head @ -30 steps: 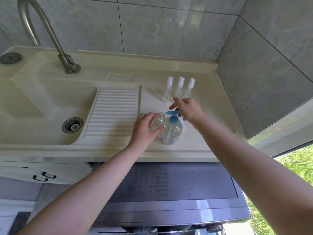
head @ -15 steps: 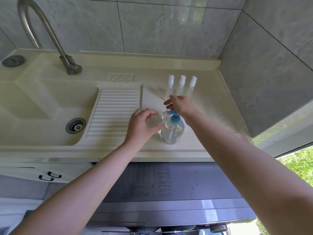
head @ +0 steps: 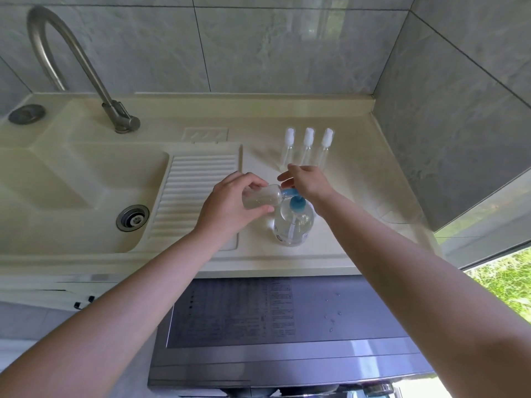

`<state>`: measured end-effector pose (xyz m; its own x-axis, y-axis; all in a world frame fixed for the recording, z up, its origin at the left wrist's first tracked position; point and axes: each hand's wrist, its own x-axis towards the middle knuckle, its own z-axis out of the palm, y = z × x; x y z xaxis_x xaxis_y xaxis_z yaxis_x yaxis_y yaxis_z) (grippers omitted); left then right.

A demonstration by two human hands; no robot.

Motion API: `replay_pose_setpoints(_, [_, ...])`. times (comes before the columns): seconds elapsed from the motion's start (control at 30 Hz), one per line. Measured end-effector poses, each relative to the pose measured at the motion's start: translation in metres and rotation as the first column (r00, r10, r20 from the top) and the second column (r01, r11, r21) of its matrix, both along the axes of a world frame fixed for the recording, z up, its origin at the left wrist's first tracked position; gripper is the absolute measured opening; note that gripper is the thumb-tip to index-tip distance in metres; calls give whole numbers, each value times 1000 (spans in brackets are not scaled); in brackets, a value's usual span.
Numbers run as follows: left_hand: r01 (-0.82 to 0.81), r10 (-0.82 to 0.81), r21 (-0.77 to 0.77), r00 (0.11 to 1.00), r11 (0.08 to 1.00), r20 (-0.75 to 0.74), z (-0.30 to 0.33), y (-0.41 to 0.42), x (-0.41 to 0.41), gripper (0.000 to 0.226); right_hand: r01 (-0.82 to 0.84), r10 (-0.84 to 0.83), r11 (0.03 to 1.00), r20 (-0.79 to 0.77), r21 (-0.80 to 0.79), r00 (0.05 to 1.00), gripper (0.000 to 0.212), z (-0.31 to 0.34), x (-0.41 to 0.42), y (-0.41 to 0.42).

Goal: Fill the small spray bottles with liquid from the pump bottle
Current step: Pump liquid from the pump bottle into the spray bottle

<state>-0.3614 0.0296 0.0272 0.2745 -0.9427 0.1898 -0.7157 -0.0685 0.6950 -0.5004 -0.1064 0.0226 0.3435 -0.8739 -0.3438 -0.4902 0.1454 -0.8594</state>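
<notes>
Filling in progress: small open bottle (head: 260, 199) held on its side at the blue pump spout (head: 290, 192), mouth touching or just at the nozzle.
Change since a second ago: left hand has tipped the small bottle further toward level and brought its mouth closer onto the spout; right hand has settled lower over the pump head, hiding more of the blue.
Meaning for the task: judged to be a pumping stroke under way or about to begin; whether liquid is passing cannot be told.
Sink (head: 71, 179): left of the work, faucet (head: 86, 70) behind it, ribbed drainboard (head: 198, 179) beside it.
Left hand (head: 230, 205): reaching in from lower left, palm down over the drainboard's right edge.
Left fingers (head: 255, 183): curled round the small bottle, thumb beneath, a firm hold.
Pump bottle (head: 293, 225): upright on the desk (head: 359, 173), clear, part full, just right of the left hand.
Right hand (head: 309, 182): arm in from lower right, wrist above the pump head.
Right fingers (head: 286, 176): fairly straight, resting on the pump top, gripping nothing that shows.
Three capped spray bottles (head: 307, 147): standing in a row behind the hands, apart from them; contents too faint to judge.
</notes>
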Motion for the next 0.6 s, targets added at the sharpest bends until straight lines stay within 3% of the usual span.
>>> replay_pose_setpoints(0.13, [14, -14, 6, 1000, 1000, 20, 3, 0, 3, 43, -46, 43, 997, -46, -69, 998, 42, 2, 0, -2])
replay_pose_setpoints(0.23, [22, -22, 2, 999, 1000, 31, 4, 0, 3, 43, -130, 81, 970, -233, -204, 969, 41, 5, -1, -3])
replay_pose_setpoints(0.4, [20, -16, -29, 991, 999, 130, 4, 0, 3, 42, -350, -20, 804, -610, -481, 792, 44, 13, -9, 0])
replay_pose_setpoints(0.6, [6, 8, -52, 962, 999, 274, 7, -1, 5, 43, -546, -124, 690, -820, -476, 559, 54, 17, -9, -3])
